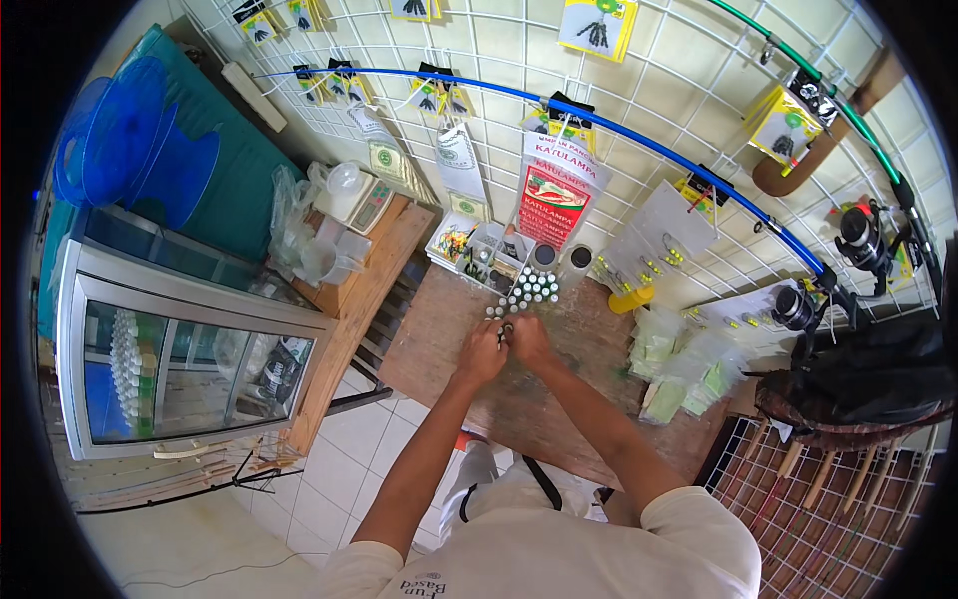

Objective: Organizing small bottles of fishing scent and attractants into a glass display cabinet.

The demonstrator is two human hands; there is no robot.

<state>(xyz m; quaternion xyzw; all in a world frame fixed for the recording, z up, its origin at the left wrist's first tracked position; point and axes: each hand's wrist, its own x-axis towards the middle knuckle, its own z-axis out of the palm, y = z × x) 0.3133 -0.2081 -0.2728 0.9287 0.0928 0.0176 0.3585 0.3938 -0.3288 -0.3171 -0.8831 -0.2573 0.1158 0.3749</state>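
Observation:
Over the wooden tabletop (441, 352), my left hand (483, 348) and my right hand (529, 341) meet, fingers bent around a small dark, ring-like object (507, 328) between them. Both hands appear to touch it; the fingertips hide most of it. Just beyond them stands a tight group of small bottles with white caps (535, 287), a few right at my fingers. A white compartment tray (490, 277) with small coloured items sits behind to the left. Two containers with dark lids (545, 255) stand behind the bottles.
A yellow bottle (630, 299) and plastic packets with pale green contents (666, 397) lie on the right. Left are a digital scale (367, 213) and a glass-fronted cabinet (202, 367). A blue fishing rod (636, 135) crosses the white wire grid (494, 45). A black bag (861, 382) is at right.

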